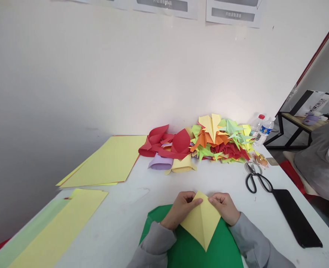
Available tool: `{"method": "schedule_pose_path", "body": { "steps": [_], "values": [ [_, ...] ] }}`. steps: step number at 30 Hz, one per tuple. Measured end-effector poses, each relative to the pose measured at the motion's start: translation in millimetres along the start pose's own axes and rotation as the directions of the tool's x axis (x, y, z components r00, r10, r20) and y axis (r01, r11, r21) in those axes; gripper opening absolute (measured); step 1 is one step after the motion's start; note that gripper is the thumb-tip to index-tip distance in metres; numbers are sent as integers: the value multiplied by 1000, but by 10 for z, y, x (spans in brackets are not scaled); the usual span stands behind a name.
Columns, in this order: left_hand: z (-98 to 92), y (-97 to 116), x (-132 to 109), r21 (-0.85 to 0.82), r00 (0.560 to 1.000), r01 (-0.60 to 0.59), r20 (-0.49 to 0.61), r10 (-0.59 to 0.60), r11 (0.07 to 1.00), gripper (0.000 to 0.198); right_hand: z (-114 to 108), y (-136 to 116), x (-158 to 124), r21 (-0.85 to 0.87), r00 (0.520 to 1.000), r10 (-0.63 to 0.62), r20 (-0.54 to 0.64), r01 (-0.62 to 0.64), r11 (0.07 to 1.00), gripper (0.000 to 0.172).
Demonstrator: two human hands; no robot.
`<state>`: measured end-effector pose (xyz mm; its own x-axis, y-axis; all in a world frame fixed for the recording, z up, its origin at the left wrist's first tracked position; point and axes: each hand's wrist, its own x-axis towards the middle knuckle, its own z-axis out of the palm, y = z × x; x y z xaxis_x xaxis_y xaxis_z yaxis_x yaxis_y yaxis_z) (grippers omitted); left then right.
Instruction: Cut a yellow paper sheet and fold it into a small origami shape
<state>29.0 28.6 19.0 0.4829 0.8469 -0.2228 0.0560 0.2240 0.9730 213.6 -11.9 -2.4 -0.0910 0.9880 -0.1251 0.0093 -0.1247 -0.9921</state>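
Observation:
A pale yellow sheet of folding paper (202, 223), creased down its middle and kite-shaped, is held up between both hands near the front of the table. My left hand (182, 208) pinches its upper left edge, thumb on top. On the upper right edge, my right hand (225, 206) grips the paper between thumb and curled fingers. The paper's lower tip points toward me. Below it lies a large green sheet (209, 257), partly covered by the paper and my forearms.
Folded paper pieces (211, 141) and rolled red paper (178, 145) pile up against the wall. Yellow sheets (105, 162) and paper strips (61, 227) lie left. Scissors (255, 176), a black phone-like slab (297, 217) and bottles (265, 130) are right. Someone's grey sleeve (320, 160) shows at far right.

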Motion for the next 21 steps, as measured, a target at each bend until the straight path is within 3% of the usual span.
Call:
{"method": "schedule_pose_path", "body": {
  "steps": [5, 18, 21],
  "values": [
    [9, 7, 2, -17, 1000, -11, -10, 11, 1000, 39, 6, 22, 1, 16, 999, 24, 26, -24, 1000, 53],
    [-35, -1, -2, -25, 1000, 11, 27, -10, 1000, 30, 48, 23, -11, 16, 998, 2, -65, -1, 1000, 50],
    [-30, 26, -19, 27, 997, 25, 78, -27, 999, 29, 32, 6, -1, 33, 994, -7, -105, 11, 999, 49]
  ]
}}
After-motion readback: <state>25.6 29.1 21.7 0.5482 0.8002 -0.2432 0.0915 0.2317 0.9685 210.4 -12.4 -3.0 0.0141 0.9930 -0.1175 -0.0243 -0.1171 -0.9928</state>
